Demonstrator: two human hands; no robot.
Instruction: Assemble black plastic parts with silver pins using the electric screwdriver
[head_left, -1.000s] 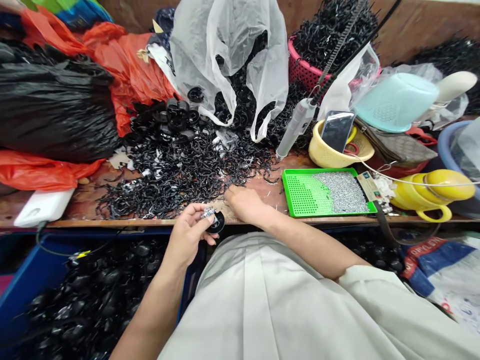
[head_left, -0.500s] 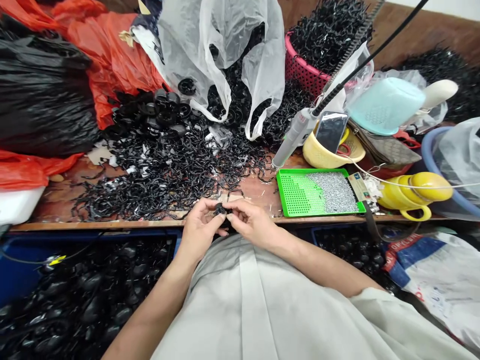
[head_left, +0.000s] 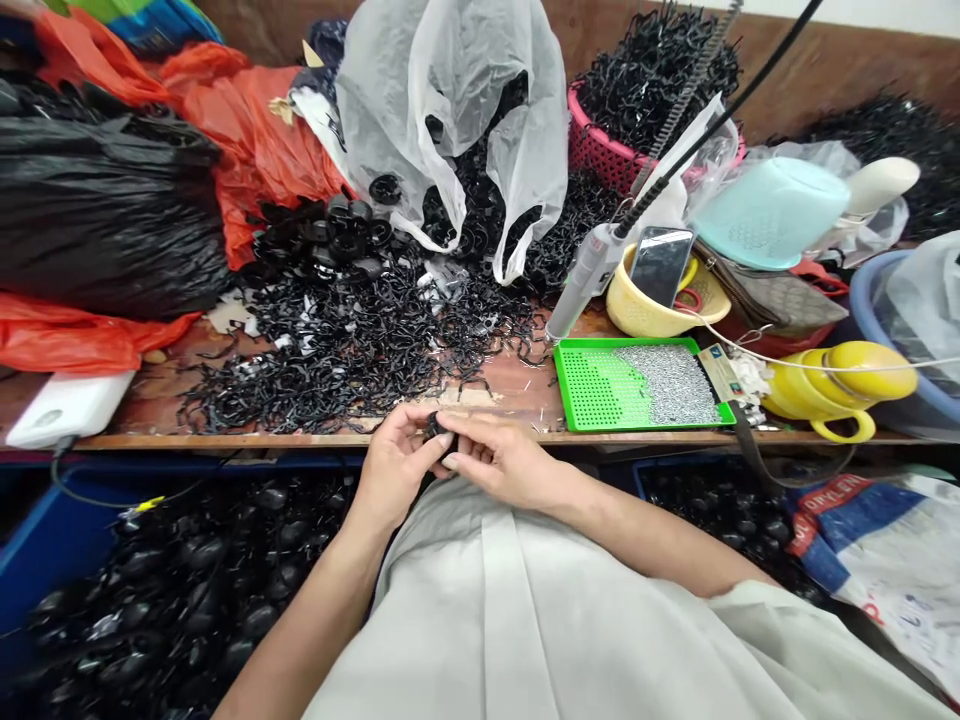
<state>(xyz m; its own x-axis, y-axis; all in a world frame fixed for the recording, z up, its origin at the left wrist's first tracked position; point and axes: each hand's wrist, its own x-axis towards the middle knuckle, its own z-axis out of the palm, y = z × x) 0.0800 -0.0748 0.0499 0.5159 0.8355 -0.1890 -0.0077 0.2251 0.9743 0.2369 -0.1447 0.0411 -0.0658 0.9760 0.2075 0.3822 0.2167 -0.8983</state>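
Close to my body at the bench edge, my left hand [head_left: 403,458] pinches a small black plastic part [head_left: 433,427] between thumb and fingers. My right hand [head_left: 501,455] meets it from the other side, its fingers curled and their tips at the same part. My fingers cover most of the part, so its shape is unclear. Just beyond my hands lies a heap of thin black curved plastic strips [head_left: 360,350]. To the right is a green perforated tray [head_left: 600,385] holding many small silvery pieces [head_left: 667,382].
A grey electric screwdriver [head_left: 581,285] hangs on a coiled cable above the tray. Behind it stand a yellow basket [head_left: 637,305] with a phone, a pink basket [head_left: 600,140] and a yellow flask [head_left: 832,385]. Plastic bags fill the back. Below the bench, a blue bin [head_left: 30,570] holds black parts.
My right hand's fingers have closed in over the black part, hiding more of it. The camera view has shifted slightly, so the left side of the bench sits further right.
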